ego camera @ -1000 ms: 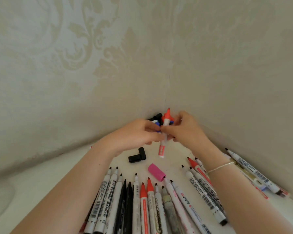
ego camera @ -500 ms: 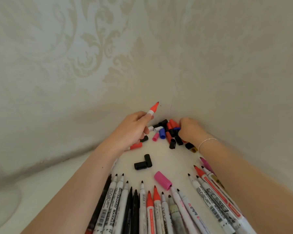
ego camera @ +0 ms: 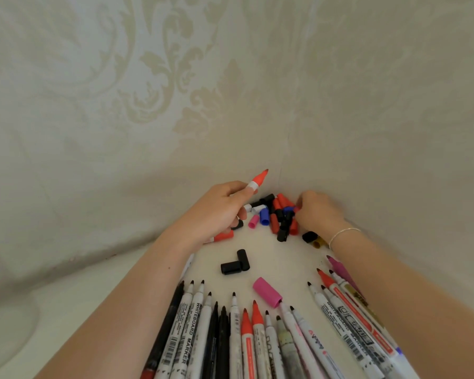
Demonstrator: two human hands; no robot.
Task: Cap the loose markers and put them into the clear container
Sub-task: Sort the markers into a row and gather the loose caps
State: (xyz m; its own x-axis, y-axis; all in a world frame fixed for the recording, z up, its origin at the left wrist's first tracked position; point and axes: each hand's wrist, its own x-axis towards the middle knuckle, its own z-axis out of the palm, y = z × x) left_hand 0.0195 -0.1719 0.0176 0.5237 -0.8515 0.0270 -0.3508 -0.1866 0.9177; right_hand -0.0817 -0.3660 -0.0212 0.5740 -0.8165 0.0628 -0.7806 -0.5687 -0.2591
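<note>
White tabletop (ego camera: 271, 250) unchanged; right hand (ego camera: 316, 212) still rummaging caps (ego camera: 281, 214) (corner pile).

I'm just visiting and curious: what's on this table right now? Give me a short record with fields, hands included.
left hand: holds a red marker, uncapped tip pointing up
right hand: fingers in the pile of caps, grip on any cap hidden
pile of caps: red, black, blue and pink, in the corner by the wall
black caps: two, touching, lying apart from the pile
pink cap: lying alone near the marker tips
uncapped markers: fanned out at the near edge
clear container: not in view
</note>
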